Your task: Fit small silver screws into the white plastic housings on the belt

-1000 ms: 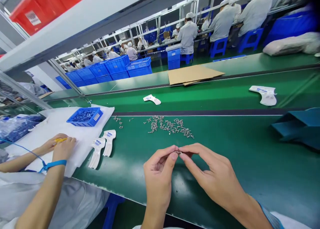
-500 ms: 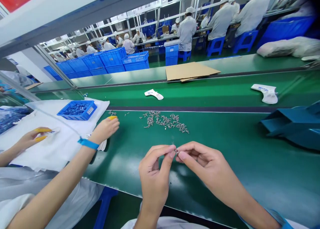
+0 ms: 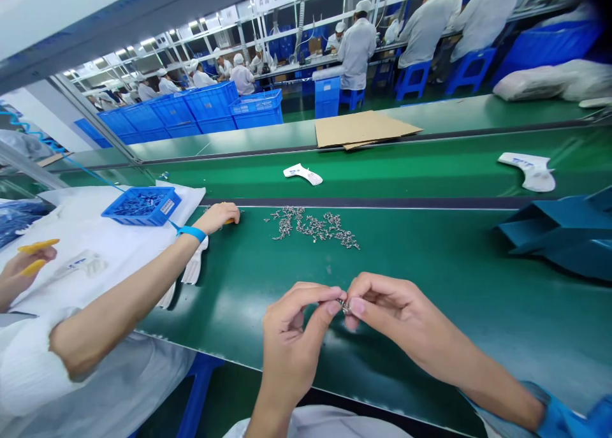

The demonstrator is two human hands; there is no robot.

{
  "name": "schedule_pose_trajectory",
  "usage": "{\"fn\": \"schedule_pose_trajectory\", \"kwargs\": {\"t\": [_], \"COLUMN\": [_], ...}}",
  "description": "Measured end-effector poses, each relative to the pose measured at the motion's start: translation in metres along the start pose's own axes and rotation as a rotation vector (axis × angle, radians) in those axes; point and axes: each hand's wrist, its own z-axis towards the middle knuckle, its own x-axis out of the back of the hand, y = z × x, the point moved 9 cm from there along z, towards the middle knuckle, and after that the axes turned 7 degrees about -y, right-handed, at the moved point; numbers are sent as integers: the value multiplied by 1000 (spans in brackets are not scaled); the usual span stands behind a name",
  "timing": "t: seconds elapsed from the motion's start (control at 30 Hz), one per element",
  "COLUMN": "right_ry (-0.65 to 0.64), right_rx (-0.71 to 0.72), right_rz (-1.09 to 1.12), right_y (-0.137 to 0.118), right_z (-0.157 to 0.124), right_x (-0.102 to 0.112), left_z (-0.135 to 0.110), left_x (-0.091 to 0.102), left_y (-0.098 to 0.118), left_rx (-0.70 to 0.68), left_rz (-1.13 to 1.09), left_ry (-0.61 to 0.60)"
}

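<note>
My left hand pinches a small shiny metal part between thumb and forefinger. From the other side my right hand grips the same tiny piece, so the fingertips of both hands almost meet over the green work surface. Its exact kind is too small to make out, and the fingers cover most of it. Beyond my hands lies a loose scatter of similar small metal parts.
A co-worker's arm reaches in from the left. There a blue bin of small blue pieces stands on white sheeting. White curved pieces lie on the green belt. Teal holders stand at right, cardboard behind.
My hands have shifted slightly, still pinching the small metal part. The co-worker's near hand moved right toward the metal pieces; their other hand drew back left from a white piece. White curved pieces moved right.
</note>
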Motion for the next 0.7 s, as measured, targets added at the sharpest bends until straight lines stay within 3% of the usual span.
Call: {"fn": "schedule_pose_trajectory", "kwargs": {"t": [0.13,0.23,0.33,0.43,0.57,0.7], "right_ry": [27,68,138,257,367,457], "right_rx": [-35,-72,-76,-29,77,294], "right_rz": [92,206,186,33,-192,-447], "right_y": [5,10,8,1,-7,-21], "right_z": [-1,-1,-2,-7,-15,-20], "right_x": [-5,-9,-9,-3,-1,-6], "left_z": [0,-4,-10,-12,-14,-17], "left_x": [0,-3,-9,-10,-6,-5], "left_y": [11,29,42,44,39,31], "left_rx": [-153,-361,-517,-518,-429,-318], "left_rz": [102,278,447,503,420,346], "left_ry": [-11,-29,-32,-13,37,109]}}
